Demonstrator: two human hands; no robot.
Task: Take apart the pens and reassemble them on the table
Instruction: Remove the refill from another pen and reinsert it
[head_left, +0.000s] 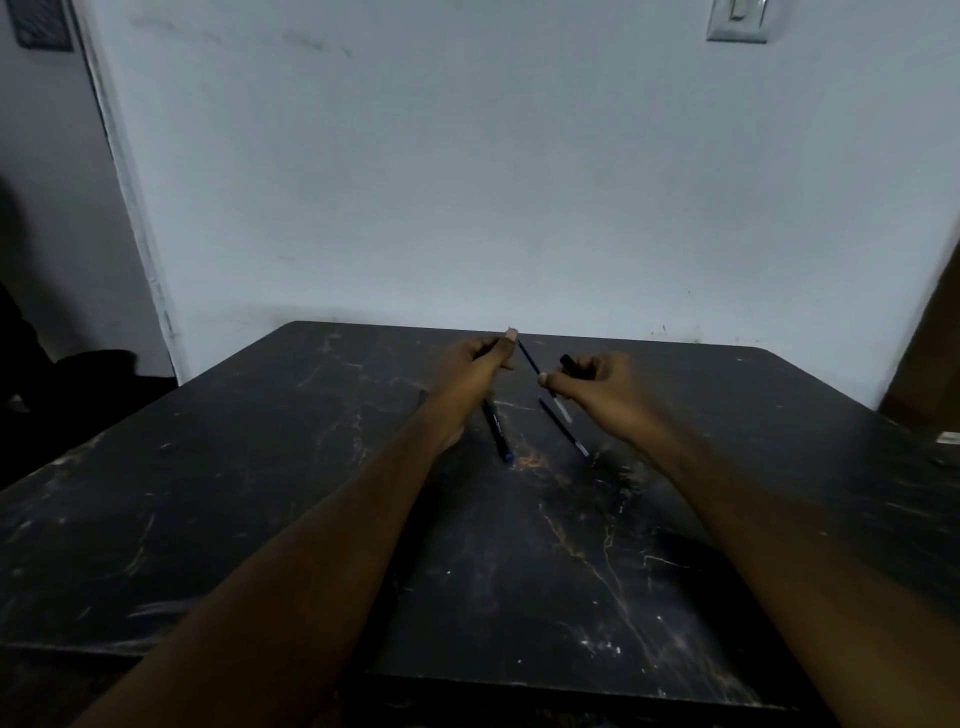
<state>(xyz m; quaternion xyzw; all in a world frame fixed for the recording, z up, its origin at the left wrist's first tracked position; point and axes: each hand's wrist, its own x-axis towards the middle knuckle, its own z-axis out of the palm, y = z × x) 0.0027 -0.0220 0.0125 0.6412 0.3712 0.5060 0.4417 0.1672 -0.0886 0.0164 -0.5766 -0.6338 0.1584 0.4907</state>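
Table (260, 467): dark and veined, and it carries every loose part.
Left hand (475, 366): fingers curled with the thumb up toward the far edge, closed on the upper end of the held refill. What else the fist hides I cannot tell.
Pen barrel (497, 428): lies on the surface beside the left wrist, long axis from far edge to near edge, blue end nearer.
Held refill (531, 362): in the air, slanting from the left thumb down to the right, pale end lowest.
Loose refill (563, 427): on the surface just beside it, roughly parallel.
Right hand (602, 382): fingertips pinch the held refill mid-length, and a dark short piece (568, 362) juts from the curled fingers.
Coming move: probably along the refill's axis, and the left hand is nearer the barrel.
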